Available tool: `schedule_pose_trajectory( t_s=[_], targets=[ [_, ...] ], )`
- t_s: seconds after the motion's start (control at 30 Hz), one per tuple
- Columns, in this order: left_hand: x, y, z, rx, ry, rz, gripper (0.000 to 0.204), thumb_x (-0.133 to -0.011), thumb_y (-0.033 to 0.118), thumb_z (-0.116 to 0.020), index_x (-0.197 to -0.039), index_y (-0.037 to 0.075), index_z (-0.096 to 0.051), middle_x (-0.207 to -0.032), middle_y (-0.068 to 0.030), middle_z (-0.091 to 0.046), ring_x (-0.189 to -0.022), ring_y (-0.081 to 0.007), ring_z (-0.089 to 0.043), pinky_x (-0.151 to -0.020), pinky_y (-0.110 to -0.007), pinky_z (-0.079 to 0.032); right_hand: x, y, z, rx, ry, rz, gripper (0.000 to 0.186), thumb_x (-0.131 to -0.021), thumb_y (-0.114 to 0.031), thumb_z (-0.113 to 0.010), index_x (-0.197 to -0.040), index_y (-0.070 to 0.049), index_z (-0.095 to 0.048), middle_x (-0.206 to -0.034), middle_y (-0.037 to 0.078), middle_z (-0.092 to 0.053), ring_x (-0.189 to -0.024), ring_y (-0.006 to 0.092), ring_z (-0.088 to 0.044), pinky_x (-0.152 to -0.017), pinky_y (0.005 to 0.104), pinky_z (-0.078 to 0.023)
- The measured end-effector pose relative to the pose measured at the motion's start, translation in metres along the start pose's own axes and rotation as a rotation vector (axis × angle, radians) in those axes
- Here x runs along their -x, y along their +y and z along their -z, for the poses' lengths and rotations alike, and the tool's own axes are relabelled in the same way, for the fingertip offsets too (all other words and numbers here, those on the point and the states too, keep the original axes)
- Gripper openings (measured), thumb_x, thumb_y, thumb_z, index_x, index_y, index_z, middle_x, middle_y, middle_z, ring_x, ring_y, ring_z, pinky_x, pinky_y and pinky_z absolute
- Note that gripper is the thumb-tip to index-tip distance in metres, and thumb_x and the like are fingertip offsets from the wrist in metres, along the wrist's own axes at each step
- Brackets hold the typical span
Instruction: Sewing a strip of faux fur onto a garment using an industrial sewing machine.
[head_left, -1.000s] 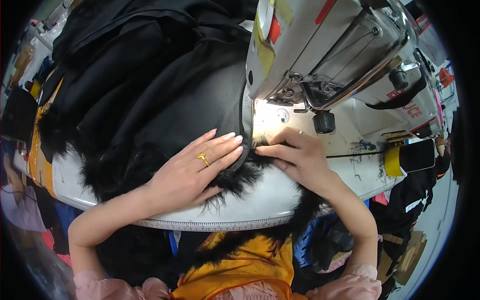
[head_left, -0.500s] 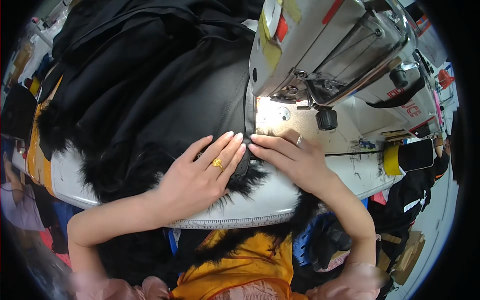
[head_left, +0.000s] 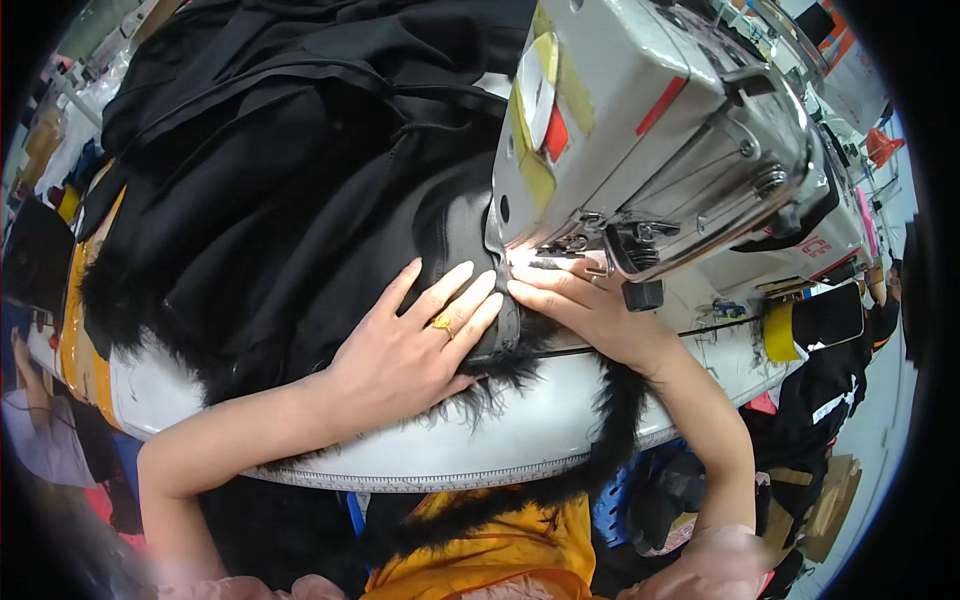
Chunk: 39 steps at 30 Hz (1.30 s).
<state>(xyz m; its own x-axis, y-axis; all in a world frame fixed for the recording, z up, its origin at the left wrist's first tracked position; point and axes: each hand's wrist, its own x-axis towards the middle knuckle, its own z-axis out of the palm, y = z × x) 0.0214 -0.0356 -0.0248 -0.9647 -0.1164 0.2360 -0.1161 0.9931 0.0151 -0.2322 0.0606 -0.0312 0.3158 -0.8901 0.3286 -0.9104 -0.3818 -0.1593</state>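
A black garment (head_left: 290, 190) with fuzzy black feather trim (head_left: 510, 368) is spread over the white sewing table. My left hand (head_left: 415, 345), with a gold-coloured ring, lies on it, fingers stretched and apart, fingertips near the garment's stitched edge (head_left: 503, 320). On the other side of that edge my right hand (head_left: 605, 320) rests with fingers extended, their tips touching the cloth just below the needle area. Its far fingers are partly hidden beneath the sewing machine head (head_left: 610, 110). A lamp glow lights the fabric under the machine.
A long strip of black feather trim (head_left: 610, 425) hangs over the table's front edge, marked by a measuring tape (head_left: 450, 483), onto an orange apron (head_left: 500, 550). A blue basket (head_left: 610, 505) stands below at right. A yellow-and-black object (head_left: 780, 330) sits at the table's right side.
Both hands have moved slightly with the cloth edge, now closer to the machine's needle area. The machine head appears lower and larger in view, and the view itself has shifted.
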Motion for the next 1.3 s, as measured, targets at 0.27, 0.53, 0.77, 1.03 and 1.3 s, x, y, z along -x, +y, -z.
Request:
schedule_pose_trajectory(
  t_s=[0.27,0.53,0.77,1.03,1.3],
  targets=[
    [-0.02,-0.021,-0.003,0.045,-0.013,0.023,0.074,-0.081,0.039,-0.076,-0.14,0.001,-0.053,-0.143,-0.0127,-0.056,-0.14,-0.025,-0.045,-0.117,-0.055,-0.029,0.004,0.022,-0.008,-0.6,0.001,-0.418,0.024,-0.096,-0.005,-0.059,-0.116,-0.001,-0.072,-0.118,0.011,-0.073,-0.109,0.0192,-0.069,-0.1,0.0305,-0.052],
    [-0.017,-0.01,-0.004,0.046,-0.013,0.056,0.073,-0.081,0.039,-0.076,-0.138,-0.001,-0.054,-0.142,-0.0141,-0.057,-0.138,-0.0251,-0.046,-0.118,-0.05,-0.03,0.009,0.011,-0.008,-0.616,0.001,-0.539,0.017,-0.088,-0.007,-0.067,-0.104,-0.005,-0.073,-0.1,0.009,-0.073,-0.096,0.0181,-0.071,-0.087,0.0334,-0.054],
    [-0.019,-0.011,-0.001,0.142,-0.039,0.076,0.072,-0.082,0.037,-0.075,-0.14,0.001,-0.052,-0.139,-0.0141,-0.056,-0.139,-0.0267,-0.044,-0.118,-0.051,-0.031,0.023,0.03,-0.026,-0.334,0.106,-0.324,0.022,-0.08,-0.018,-0.08,-0.071,-0.002,-0.068,-0.072,0.015,-0.068,-0.073,0.0279,-0.067,-0.067,0.0417,-0.049],
    [-0.018,-0.011,-0.003,0.098,-0.034,0.004,0.071,-0.083,0.036,-0.074,-0.141,0.002,-0.051,-0.146,-0.0132,-0.05,-0.141,-0.0262,-0.042,-0.118,-0.053,-0.029,0.035,0.025,-0.019,-0.107,-0.099,-0.383,0.02,-0.085,-0.007,-0.071,-0.104,-0.007,-0.065,-0.106,0.009,-0.064,-0.099,0.0255,-0.061,-0.088,0.0385,-0.047],
    [-0.019,-0.011,-0.003,0.109,-0.039,0.025,0.074,-0.084,0.038,-0.073,-0.145,0.003,-0.047,-0.148,-0.0125,-0.049,-0.142,-0.0253,-0.041,-0.119,-0.053,-0.027,0.046,0.038,-0.037,-0.189,0.185,-0.3,0.026,-0.075,-0.017,-0.078,-0.064,-0.003,-0.058,-0.073,0.012,-0.056,-0.079,0.0359,-0.056,-0.07,0.0488,-0.044]
  ],
)
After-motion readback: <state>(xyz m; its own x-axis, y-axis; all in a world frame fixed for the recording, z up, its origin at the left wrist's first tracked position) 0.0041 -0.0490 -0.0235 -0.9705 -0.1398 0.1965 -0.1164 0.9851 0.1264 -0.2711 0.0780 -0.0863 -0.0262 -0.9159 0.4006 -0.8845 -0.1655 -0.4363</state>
